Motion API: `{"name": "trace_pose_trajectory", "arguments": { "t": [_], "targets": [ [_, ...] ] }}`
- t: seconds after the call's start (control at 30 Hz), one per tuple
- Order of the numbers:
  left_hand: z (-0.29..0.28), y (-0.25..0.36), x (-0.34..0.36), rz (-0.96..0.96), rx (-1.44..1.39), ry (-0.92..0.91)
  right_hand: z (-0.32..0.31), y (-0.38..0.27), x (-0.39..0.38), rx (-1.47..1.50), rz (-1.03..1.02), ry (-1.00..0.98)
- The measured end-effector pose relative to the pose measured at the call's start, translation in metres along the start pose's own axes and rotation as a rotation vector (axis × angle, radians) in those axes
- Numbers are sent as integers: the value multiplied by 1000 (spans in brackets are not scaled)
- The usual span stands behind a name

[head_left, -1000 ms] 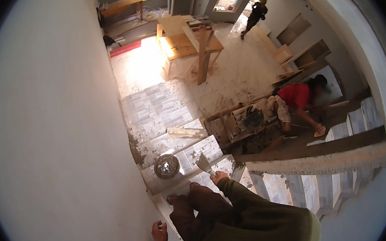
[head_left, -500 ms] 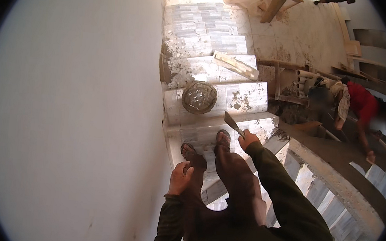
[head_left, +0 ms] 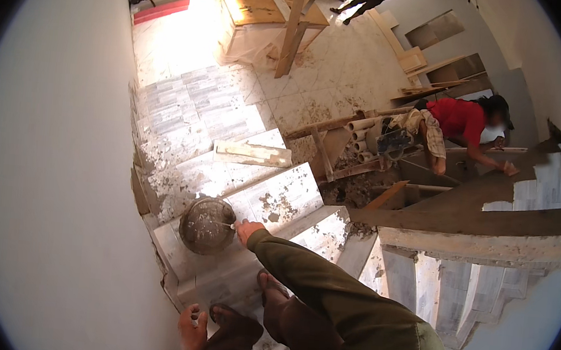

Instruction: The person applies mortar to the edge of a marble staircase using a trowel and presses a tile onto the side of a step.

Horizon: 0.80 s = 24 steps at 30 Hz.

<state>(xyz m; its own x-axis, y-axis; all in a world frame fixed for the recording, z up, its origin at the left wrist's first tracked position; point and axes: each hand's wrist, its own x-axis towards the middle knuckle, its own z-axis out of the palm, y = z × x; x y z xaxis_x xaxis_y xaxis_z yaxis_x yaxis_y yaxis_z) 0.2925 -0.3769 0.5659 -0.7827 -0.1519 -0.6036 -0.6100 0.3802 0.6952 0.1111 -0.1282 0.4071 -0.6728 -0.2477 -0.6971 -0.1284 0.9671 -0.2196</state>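
My right hand [head_left: 247, 231] grips the handle of a putty knife [head_left: 225, 224], its blade at the right side of a round, mortar-stained basin [head_left: 204, 228]. The basin sits on a tiled stair step [head_left: 241, 205]; its contents look grey-brown, and I cannot make out how far the blade reaches into them. My left hand [head_left: 192, 334] hangs low beside the white wall, its fingers loosely curled and apart, with nothing visible in them. My sandaled feet [head_left: 271, 283] are on the stairs below the basin.
A dirty board [head_left: 253, 154] lies across a lower step. Mortar spots mark the tiles. To the right, a person in a red top [head_left: 456, 117] reaches toward a mortar-covered surface [head_left: 450, 213]. Pipes [head_left: 361, 134], a wooden table [head_left: 258, 10] and another person [head_left: 374, 0] are farther off.
My right hand has moved the putty knife leftward to the basin. The view has shifted, bringing more of the room into sight. My left hand stays low by the wall.
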Motion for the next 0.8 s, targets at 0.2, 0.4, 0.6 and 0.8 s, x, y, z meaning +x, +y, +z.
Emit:
{"name": "trace_pose_trajectory", "arguments": {
  "t": [0.2,0.4,0.6,0.8],
  "targets": [
    [-9,66,27,19,24,-79,28,35,56,-81,-147,179],
    [-39,44,36,293,174,131,45,5,119,-305,-321,240],
    [-32,72,33,74,52,214,30,31,132,-351,-238,217],
    [-36,57,15,76,131,263,44,10,113,-305,-184,-31]
  ]
}}
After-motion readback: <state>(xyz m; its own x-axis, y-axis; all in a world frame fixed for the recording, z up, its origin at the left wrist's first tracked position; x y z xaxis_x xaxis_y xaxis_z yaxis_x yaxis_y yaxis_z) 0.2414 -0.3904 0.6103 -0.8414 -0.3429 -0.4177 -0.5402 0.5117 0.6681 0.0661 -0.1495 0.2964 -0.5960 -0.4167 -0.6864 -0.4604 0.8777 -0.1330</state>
